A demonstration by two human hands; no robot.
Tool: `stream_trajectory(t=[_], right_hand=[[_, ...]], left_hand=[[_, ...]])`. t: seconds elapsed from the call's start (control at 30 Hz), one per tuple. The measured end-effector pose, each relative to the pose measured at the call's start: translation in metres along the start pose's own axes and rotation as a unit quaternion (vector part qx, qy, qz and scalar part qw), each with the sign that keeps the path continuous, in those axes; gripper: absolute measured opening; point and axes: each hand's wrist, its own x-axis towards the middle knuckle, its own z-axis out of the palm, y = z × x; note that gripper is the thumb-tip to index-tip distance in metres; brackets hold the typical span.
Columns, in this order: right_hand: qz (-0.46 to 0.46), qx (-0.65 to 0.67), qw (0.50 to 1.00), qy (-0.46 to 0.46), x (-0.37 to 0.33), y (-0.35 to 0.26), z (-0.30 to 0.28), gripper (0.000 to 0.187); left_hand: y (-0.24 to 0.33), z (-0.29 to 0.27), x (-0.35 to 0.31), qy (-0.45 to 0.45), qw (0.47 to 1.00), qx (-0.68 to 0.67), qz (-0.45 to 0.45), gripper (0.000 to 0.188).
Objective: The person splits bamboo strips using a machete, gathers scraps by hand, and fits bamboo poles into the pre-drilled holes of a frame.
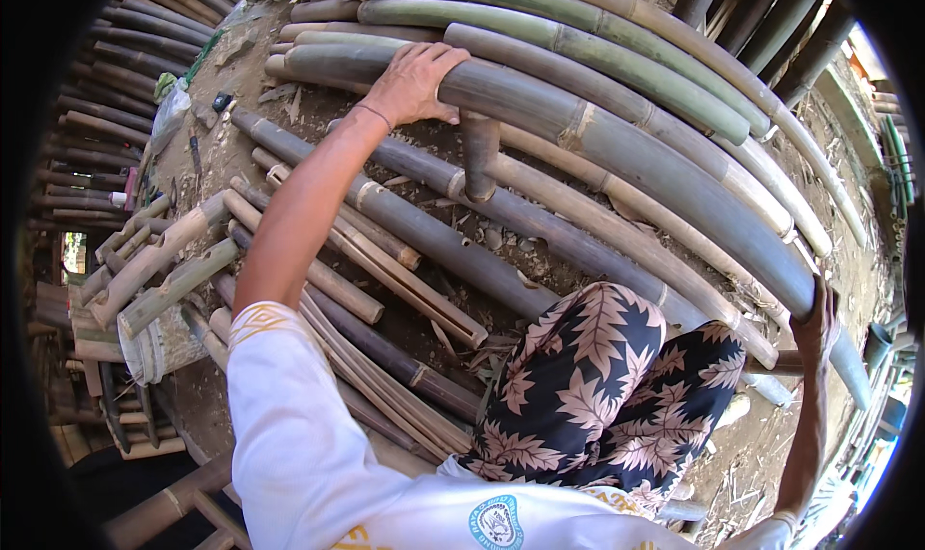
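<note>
A thick grey-brown bamboo pole [655, 179] stretches across in front of me, bowed by the lens. My left hand [414, 83] lies over it from above, fingers closed around its far side and thumb on the near side. At its right end, my right hand [817, 324] grips the pole, with the fingers partly turned out of sight. Just right of my left hand, a short bamboo stub [479, 155] hangs down below the pole; whether it is joined to it I cannot tell. Another dark bamboo pole [434, 170] lies lower, near the stub's bottom end.
Green and brown bamboo poles [568, 35] lie side by side beyond. Split bamboo strips [385, 271] and notched bamboo pieces [178, 285] lie to the left, by a whitish bucket [154, 353]. Several stacked poles [106, 97] fill the far left. Chips litter the dirt ground [255, 78].
</note>
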Motion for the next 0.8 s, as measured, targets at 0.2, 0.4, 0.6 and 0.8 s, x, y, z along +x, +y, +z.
stream_trajectory(t=[0.2, 0.4, 0.6, 0.8], right_hand=[[-0.030, -0.034, 0.999, 0.013, -0.005, 0.000, -0.017, 0.086], [-0.033, -0.062, 0.996, 0.053, -0.021, -0.009, 0.000, 0.081], [-0.029, -0.021, 0.999, 0.019, 0.007, -0.024, -0.007, 0.079], [-0.013, -0.006, 1.000, -0.018, -0.006, -0.001, -0.009, 0.084]], left_hand=[[0.018, -0.080, 0.075, -0.150, 0.979, -0.109, -0.085, 0.064], [0.033, 0.015, 0.066, -0.028, 0.979, -0.092, -0.181, 0.105], [-0.020, -0.002, 0.090, -0.137, 0.987, -0.051, -0.062, 0.067], [0.045, 0.013, 0.070, -0.243, 0.936, -0.142, -0.213, 0.099]])
